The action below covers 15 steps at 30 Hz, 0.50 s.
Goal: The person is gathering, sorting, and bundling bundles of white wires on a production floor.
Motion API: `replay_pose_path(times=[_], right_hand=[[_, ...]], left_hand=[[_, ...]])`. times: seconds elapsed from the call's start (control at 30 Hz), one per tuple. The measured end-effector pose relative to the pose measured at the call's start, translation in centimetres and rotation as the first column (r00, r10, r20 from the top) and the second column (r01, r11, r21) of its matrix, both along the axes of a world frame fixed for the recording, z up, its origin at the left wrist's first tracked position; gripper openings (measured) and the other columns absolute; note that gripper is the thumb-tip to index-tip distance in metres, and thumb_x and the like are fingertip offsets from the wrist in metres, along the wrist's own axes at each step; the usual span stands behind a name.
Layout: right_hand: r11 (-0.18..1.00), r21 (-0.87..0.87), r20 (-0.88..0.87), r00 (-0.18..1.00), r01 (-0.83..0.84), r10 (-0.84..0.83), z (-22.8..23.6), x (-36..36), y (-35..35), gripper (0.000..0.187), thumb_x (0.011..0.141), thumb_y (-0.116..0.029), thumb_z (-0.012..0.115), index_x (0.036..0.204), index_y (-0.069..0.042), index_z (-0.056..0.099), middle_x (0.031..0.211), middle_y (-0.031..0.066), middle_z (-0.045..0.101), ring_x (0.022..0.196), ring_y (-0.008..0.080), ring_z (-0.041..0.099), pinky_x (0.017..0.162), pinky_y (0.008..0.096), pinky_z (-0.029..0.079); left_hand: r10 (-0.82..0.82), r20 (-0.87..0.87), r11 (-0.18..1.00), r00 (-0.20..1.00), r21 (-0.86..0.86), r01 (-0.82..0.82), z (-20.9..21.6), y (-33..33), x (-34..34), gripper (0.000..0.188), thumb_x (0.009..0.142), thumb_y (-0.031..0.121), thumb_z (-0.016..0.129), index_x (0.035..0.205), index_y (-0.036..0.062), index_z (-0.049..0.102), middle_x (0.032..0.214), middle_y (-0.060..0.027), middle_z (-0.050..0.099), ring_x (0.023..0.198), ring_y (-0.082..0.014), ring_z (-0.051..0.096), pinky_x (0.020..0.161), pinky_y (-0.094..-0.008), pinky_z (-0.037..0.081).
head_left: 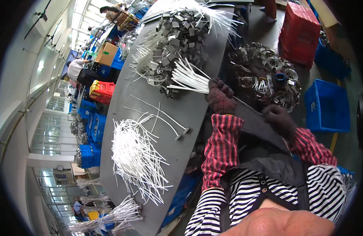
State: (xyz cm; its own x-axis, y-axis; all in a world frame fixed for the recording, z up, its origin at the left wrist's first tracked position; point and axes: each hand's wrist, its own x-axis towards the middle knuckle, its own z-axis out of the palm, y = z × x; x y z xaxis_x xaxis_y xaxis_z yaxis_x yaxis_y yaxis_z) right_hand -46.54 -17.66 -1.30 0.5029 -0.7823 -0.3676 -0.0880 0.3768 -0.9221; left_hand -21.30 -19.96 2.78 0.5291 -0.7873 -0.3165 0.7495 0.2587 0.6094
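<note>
My left hand [220, 96], in a dark knitted glove, is closed around a bundle of white cables [191, 80] that fans out to the left over the table. My right hand [279, 120], in a dark glove too, is closed lower down and to the right. A thin pale strand [246, 104] runs from the left hand to the fingers of the right, which appear to pinch its end. Just beyond the bundle lies a heap of small grey metal blocks [175, 41] with cables among them.
The grey table [150, 106] carries a loose pile of white cables [136, 155] and a few single ones with grey end pieces. Coiled parts [274, 74] lie at the right. Red crates [299, 33] and a blue bin [329, 106] stand beyond. Other people work at the far left.
</note>
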Motion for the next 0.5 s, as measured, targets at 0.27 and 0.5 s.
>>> replay_pose_path(times=[0.27,0.5], right_hand=[[0.951,-0.308,-0.720,0.649,0.020,-0.247,-12.6,-23.8,3.3,0.034,0.076,-0.016,0.068,0.107,-0.004,0.068,0.083,0.0071,0.067,0.064,0.0136,0.060,0.055,0.0302,0.049],[0.978,-0.193,-0.745,0.636,0.084,-0.202,-16.3,-28.1,3.6,0.035,0.078,-0.016,0.065,0.112,-0.008,0.068,0.086,0.0073,0.066,0.065,0.0150,0.060,0.054,0.0316,0.049]], left_hand=[[0.169,-0.033,0.985,0.985,0.026,-0.169,-2.6,3.5,0.7,0.022,0.096,0.028,0.059,0.097,0.0057,0.062,0.087,-0.0054,0.063,0.074,-0.0195,0.063,0.067,-0.0318,0.056],[0.342,0.064,0.939,0.937,0.018,-0.344,-3.2,6.9,5.7,0.025,0.094,0.029,0.062,0.094,0.0045,0.063,0.084,-0.0079,0.065,0.072,-0.0219,0.064,0.069,-0.0357,0.057]])
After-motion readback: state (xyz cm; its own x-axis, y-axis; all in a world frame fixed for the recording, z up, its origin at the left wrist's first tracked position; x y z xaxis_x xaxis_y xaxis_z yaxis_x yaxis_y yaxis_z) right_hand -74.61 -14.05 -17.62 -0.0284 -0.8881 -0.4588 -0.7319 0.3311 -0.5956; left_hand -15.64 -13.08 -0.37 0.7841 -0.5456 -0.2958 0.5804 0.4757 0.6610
